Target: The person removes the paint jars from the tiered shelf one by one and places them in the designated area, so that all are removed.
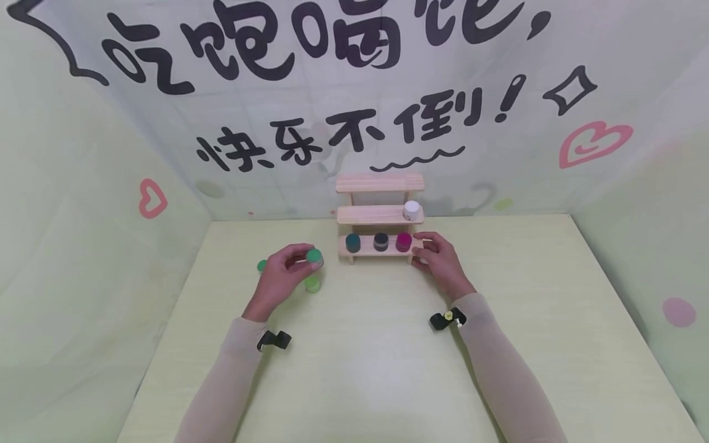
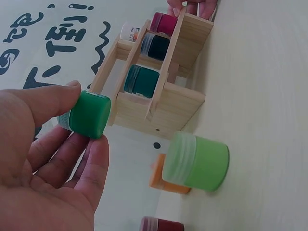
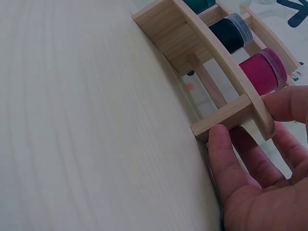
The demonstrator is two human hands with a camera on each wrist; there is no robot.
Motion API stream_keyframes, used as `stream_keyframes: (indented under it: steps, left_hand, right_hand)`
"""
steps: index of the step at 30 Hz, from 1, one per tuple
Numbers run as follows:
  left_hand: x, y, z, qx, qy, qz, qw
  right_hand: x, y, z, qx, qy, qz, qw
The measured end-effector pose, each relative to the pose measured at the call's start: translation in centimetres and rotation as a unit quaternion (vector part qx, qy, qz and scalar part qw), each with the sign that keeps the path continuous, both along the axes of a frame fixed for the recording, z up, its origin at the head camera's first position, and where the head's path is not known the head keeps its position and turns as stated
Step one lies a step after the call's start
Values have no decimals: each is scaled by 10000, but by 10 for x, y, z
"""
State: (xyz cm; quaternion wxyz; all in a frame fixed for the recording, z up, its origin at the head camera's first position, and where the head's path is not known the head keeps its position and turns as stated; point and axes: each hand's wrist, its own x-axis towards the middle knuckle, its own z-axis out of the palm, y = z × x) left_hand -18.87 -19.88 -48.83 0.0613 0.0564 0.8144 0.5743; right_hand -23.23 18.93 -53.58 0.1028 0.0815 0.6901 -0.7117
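My left hand (image 1: 277,277) pinches a small green paint jar (image 2: 89,113) between thumb and fingers, raised to the left of a three-step wooden stand (image 1: 371,215). My right hand (image 1: 445,266) grips the right end of the stand's lowest step, thumb on the board and fingers around its support. Along that step stand a teal jar (image 1: 352,243), a dark jar (image 1: 381,242) and a magenta jar (image 1: 404,242). A white jar (image 1: 411,210) sits at the right of the middle step.
Below the left hand, a light green jar (image 1: 312,284) stands on the table (image 1: 365,369). Another green-topped jar (image 1: 262,266) peeks out beside the hand. The left wrist view also has an orange jar (image 2: 166,177) and a dark red jar (image 2: 162,224). A printed cloth wall (image 1: 310,111) rises behind.
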Motion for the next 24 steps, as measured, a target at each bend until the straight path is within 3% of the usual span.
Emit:
stream_keyframes:
  steps: [14, 24]
  left_hand:
    - [15, -22, -9, 27, 109, 264, 9996]
    - [22, -37, -23, 118, -105, 315, 9994]
  right_hand:
    - [1, 1, -1, -36, 0, 9, 10000]
    - [0, 1, 1, -19, -7, 43, 10000]
